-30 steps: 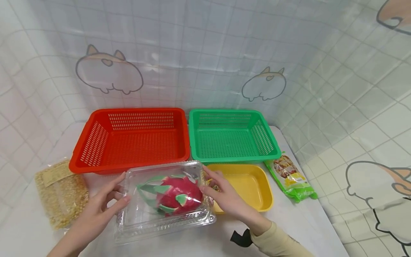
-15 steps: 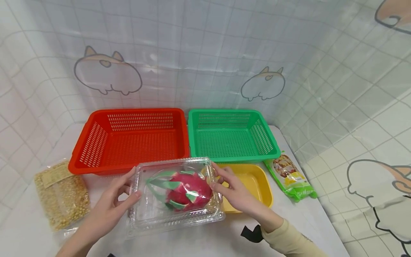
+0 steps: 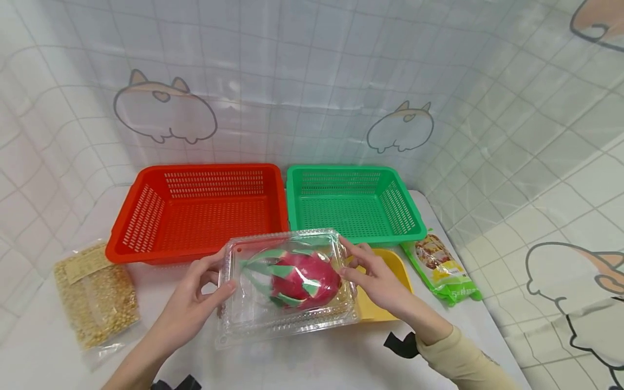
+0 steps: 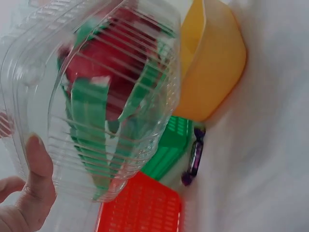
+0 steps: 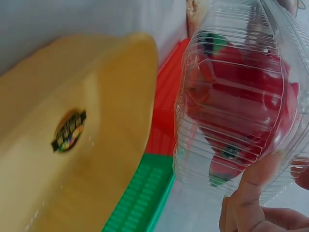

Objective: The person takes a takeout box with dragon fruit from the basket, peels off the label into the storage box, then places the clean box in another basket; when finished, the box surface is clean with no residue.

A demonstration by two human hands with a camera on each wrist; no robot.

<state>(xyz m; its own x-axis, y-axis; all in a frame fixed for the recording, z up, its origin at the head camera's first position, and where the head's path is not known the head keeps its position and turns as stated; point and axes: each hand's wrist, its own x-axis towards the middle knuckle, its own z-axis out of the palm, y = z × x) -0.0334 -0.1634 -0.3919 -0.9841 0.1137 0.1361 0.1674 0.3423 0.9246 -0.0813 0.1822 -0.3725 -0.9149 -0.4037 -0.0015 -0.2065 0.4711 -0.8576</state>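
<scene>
Both hands hold up a clear plastic clamshell box (image 3: 292, 325) by its two short sides, above the table. A pink dragon fruit (image 3: 312, 276) with green scales lies inside it, seen through the ribbed plastic. My left hand (image 3: 192, 303) pinches the left rim, its thumb (image 4: 38, 159) on the edge in the left wrist view. My right hand (image 3: 377, 279) grips the right rim the same way, thumb (image 5: 263, 171) against the plastic in the right wrist view. The box is tilted and overlaps the left part of a yellow tray (image 3: 397, 268).
A red basket (image 3: 209, 216) and a green basket (image 3: 336, 211) stand side by side at the back. On the left lies a bag of yellow grains (image 3: 97, 298), on the right a green snack packet (image 3: 446, 271). A purple-wrapped candy (image 4: 195, 157) shows in the left wrist view.
Both hands have carried the box with the dragon fruit to the right and slightly toward the back, so it covers more of the yellow tray. The baskets and bags have stayed put.
</scene>
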